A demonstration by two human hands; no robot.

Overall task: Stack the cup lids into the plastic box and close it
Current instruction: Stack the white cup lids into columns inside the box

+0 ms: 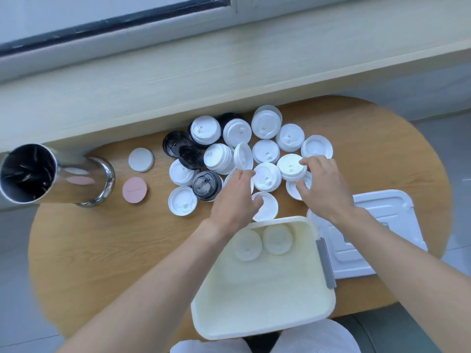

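Steel cylinder [51, 174]: seen lying tilted at the far left edge of the table, its dark open mouth turned toward the camera
Coasters: a white disc [141, 159] and a pink disc [135, 190] are laid flat just right of the cylinder, apart from each other
Table [114, 250]: a rounded wooden top, set against a pale ledge below a window
Cup lids: a loose heap of white lids [266, 122] and a few black lids [206, 185] is spread across the far middle of the table; some overlap, and one white lid stands on edge
Left hand [234, 197]: reached into the near side of the heap, fingers curled — a white lid [267, 206] is touched at its rim, but whether it is actually gripped cannot be told
Right hand [323, 186]: fingers and thumb are curled round a raised white lid [290, 167], which is held at its right edge
Plastic box [265, 319]: cream-coloured and open, placed at the near edge of the table; two white lids [277, 239] are seen side by side inside, at its far end
Box cover [387, 207]: white, laid flat just right of the box — partly hidden under the right forearm
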